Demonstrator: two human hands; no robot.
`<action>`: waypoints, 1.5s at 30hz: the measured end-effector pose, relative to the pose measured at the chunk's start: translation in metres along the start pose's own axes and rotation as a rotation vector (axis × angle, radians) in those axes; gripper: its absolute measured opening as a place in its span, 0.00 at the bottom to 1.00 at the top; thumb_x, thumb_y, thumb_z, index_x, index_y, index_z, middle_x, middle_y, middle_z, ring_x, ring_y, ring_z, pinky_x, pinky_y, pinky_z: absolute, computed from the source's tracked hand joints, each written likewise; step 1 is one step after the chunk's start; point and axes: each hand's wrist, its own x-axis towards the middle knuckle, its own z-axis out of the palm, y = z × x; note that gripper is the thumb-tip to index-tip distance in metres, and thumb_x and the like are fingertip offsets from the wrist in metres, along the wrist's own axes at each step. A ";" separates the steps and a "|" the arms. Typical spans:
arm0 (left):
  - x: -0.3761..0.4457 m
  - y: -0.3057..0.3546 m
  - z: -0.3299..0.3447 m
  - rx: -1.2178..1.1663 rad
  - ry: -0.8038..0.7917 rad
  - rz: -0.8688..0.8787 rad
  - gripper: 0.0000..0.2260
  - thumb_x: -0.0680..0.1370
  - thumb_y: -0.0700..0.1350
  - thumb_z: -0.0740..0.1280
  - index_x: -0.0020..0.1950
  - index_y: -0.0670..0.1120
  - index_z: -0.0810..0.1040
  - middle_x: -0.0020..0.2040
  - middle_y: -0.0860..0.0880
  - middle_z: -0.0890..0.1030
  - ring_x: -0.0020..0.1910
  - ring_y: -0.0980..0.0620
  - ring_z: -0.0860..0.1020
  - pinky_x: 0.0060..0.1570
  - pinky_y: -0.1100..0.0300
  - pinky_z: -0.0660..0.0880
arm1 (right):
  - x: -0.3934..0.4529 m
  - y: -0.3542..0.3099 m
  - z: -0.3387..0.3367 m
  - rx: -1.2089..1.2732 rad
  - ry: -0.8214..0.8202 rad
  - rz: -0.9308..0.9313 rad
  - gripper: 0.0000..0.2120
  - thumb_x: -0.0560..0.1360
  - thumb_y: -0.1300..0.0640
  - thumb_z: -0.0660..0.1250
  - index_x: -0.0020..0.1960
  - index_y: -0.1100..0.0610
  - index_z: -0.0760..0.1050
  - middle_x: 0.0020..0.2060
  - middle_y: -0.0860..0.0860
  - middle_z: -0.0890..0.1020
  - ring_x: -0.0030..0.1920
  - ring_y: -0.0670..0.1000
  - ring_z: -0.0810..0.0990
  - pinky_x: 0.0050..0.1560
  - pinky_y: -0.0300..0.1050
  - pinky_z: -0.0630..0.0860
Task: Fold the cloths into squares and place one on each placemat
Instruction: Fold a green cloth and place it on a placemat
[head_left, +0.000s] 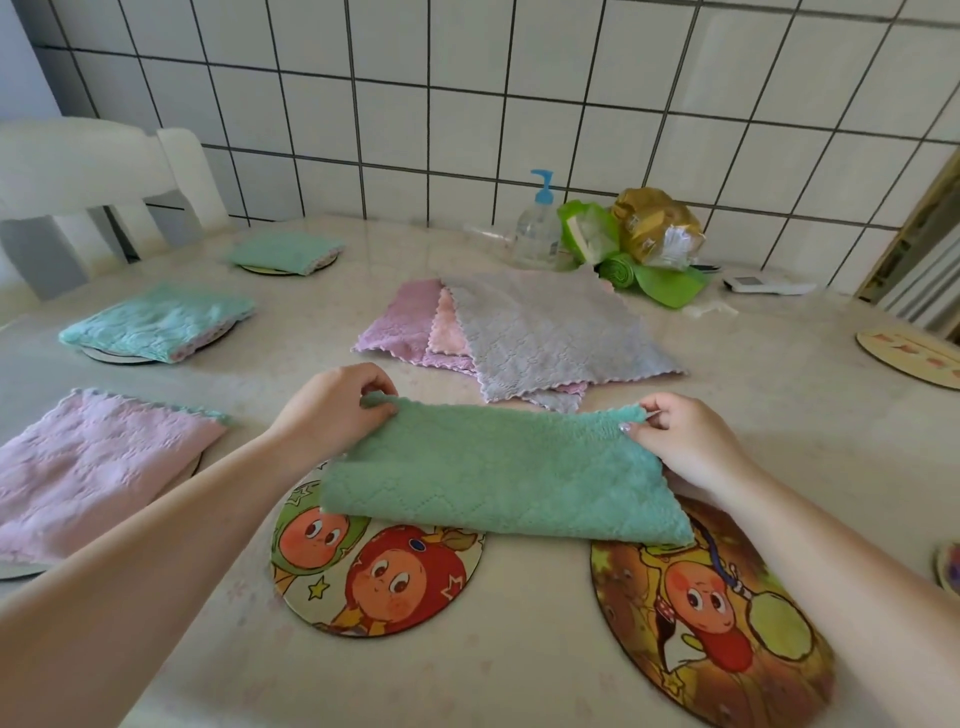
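A green cloth (498, 473), folded in half, lies across the near table over two round cartoon placemats, one on the left (379, 577) and one on the right (717, 613). My left hand (332, 405) pinches its far left corner. My right hand (685, 441) pinches its far right corner. A folded pink cloth (88, 467) covers a placemat at the near left. Two folded teal cloths (156, 322) (285, 249) lie on placemats farther back on the left. A loose pile of grey, pink and lilac cloths (519, 332) lies flat at the table's middle.
A pump bottle (537, 228), green and gold bags (639, 234) and a white remote (769, 283) stand at the back by the tiled wall. Another bare placemat (914, 358) lies at the right edge. A white chair (104, 176) stands at the far left.
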 end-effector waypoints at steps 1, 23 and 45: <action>-0.001 0.001 0.000 0.027 0.008 0.008 0.10 0.75 0.50 0.67 0.55 0.51 0.77 0.54 0.50 0.79 0.47 0.53 0.77 0.48 0.56 0.76 | -0.001 -0.002 -0.003 -0.048 0.011 -0.005 0.14 0.72 0.52 0.69 0.57 0.53 0.74 0.48 0.50 0.81 0.44 0.50 0.78 0.36 0.41 0.69; -0.048 0.059 0.041 0.383 -0.201 0.153 0.31 0.78 0.64 0.46 0.77 0.51 0.50 0.78 0.52 0.49 0.76 0.53 0.47 0.75 0.49 0.45 | -0.055 -0.056 0.048 -0.585 -0.274 -0.312 0.36 0.75 0.33 0.43 0.76 0.51 0.43 0.77 0.49 0.45 0.76 0.50 0.44 0.74 0.60 0.42; -0.097 0.079 0.023 0.342 0.060 0.656 0.10 0.68 0.53 0.67 0.48 0.55 0.81 0.45 0.57 0.82 0.44 0.52 0.81 0.44 0.57 0.78 | -0.010 -0.092 0.028 -0.269 -0.266 -0.442 0.14 0.79 0.54 0.59 0.63 0.53 0.75 0.56 0.52 0.81 0.47 0.52 0.80 0.50 0.48 0.76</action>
